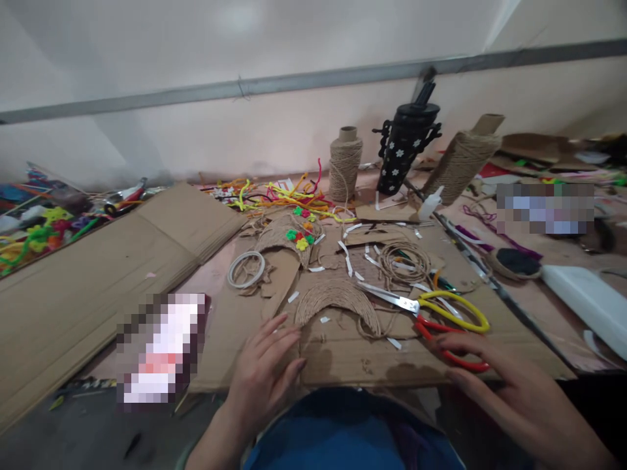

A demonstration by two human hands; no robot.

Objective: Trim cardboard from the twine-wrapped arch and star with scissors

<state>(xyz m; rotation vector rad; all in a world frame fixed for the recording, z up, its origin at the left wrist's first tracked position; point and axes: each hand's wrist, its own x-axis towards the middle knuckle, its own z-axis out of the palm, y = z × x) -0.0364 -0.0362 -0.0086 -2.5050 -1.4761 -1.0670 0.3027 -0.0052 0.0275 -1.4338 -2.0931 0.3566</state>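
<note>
My left hand [267,369] lies on the cardboard sheet [337,375] with its fingers stretched out, holding nothing. Just beyond its fingertips is an arch-shaped piece covered in rows of jute twine [337,300]. My right hand [509,385] is over the red handle of the scissors [411,303], its index finger across the loop and its thumb apart from it. The scissors lie with their blades slightly parted, pointing left; one handle is yellow. A second twine-covered piece [279,232] with small colourful flowers sits farther back, and a coil of twine [404,261] rests behind the scissors.
A roll of tape [246,269] lies at left, near folded cardboard [122,241]. Twine spools [345,166], a black flowered vase [406,147] and a glue bottle [431,203] stand at the back. A white box-like object [588,303] is at right. Paper scraps are scattered about.
</note>
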